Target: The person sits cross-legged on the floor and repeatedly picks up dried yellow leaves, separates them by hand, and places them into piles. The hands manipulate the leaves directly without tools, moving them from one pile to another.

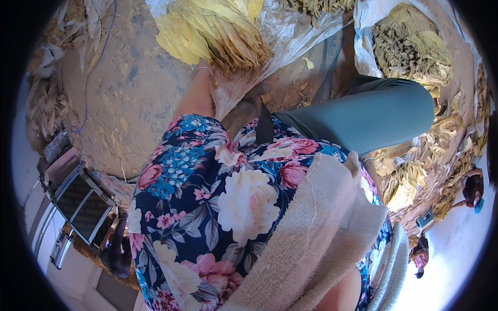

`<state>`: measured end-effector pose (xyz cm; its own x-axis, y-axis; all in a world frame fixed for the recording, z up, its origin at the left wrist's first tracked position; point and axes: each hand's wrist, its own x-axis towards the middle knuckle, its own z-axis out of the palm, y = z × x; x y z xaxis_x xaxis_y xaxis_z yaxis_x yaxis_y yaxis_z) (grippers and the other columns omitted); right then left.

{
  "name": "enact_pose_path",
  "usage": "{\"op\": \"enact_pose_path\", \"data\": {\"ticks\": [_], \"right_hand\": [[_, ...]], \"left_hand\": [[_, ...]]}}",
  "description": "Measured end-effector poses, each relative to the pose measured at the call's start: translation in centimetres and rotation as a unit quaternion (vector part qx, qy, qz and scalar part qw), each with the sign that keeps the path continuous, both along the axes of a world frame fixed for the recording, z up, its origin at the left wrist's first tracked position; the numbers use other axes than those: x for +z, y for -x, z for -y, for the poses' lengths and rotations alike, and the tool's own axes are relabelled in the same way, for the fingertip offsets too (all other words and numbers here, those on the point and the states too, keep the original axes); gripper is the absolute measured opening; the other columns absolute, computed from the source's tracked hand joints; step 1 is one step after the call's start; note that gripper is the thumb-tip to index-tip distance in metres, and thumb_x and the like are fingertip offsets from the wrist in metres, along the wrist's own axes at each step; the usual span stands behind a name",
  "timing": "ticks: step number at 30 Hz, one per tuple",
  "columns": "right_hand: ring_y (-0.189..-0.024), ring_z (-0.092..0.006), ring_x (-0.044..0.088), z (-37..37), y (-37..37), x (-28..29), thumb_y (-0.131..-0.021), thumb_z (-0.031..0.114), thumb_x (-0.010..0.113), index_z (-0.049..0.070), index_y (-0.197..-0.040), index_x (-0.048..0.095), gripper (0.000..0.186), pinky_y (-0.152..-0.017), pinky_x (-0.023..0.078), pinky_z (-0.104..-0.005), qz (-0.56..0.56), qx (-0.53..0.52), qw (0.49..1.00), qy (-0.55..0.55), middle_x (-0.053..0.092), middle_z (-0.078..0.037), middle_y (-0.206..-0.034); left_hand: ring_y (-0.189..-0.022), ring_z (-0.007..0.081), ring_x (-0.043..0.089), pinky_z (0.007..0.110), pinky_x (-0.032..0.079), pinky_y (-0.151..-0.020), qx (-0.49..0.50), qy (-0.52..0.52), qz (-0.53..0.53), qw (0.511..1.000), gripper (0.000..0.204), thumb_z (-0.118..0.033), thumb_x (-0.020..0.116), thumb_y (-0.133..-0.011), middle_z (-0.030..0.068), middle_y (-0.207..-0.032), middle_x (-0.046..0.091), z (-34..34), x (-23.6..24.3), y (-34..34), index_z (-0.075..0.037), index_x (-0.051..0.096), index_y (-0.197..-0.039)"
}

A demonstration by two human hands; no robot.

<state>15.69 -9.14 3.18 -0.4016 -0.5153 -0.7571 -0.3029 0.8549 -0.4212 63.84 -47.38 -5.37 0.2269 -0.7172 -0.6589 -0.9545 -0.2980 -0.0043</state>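
My left forearm [196, 97] reaches away from me, with a thin bangle [205, 68] at the wrist. Only a small part of my left hand [201, 65] shows; its fingers are hidden by a bunch of large dried tobacco leaves [210, 33]. The bunch is yellow, with browner, bunched ends toward me, and touches the hand. A whitish plastic sheet [290, 39] runs beside and under the bunch, narrowing toward my lap. On the right I see bare skin of my right arm at the lower edge, but my right hand is not visible.
My bent leg in green trousers [358, 116] lies to the right. Beyond it is a heap of darker curled leaves [407, 52] on white plastic. Loose leaves [407, 181] cover the right side. A cord [85, 106] crosses the earthen floor [116, 88]. People [473, 189] are at the far right.
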Motion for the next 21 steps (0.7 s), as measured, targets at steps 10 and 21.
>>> {"op": "enact_pose_path", "data": {"ticks": [10, 21], "right_hand": [[-0.059, -0.0185, 0.057, -0.7, 0.6, -0.1, -0.079, 0.013, 0.049, -0.001, -0.088, 0.055, 0.018, -0.05, 0.046, -0.0292, -0.001, 0.01, 1.0, -0.01, 0.06, -0.011, -0.069], [-0.06, -0.0191, 0.058, -5.1, 2.5, -2.7, -0.079, 0.013, 0.048, -0.002, -0.089, 0.055, 0.019, -0.053, 0.046, -0.0298, 0.01, 0.019, 0.999, 0.026, 0.06, -0.012, -0.07]], "left_hand": [[-0.094, 0.031, 0.055, 0.034, 0.044, -0.079, -0.074, -0.031, -0.063, 0.995, 0.052, -0.02, 0.068, -0.066, 0.0192, -0.103, 0.056, 1.2, -7.5, -0.7, 0.0, 0.049, -0.11], [-0.089, 0.0299, 0.058, 0.035, 0.044, -0.077, -0.054, -0.052, -0.007, 0.997, 0.033, -0.023, 0.057, -0.073, 0.0161, -0.099, 0.059, -1.4, -6.3, -2.7, -0.003, 0.06, -0.099]]}}
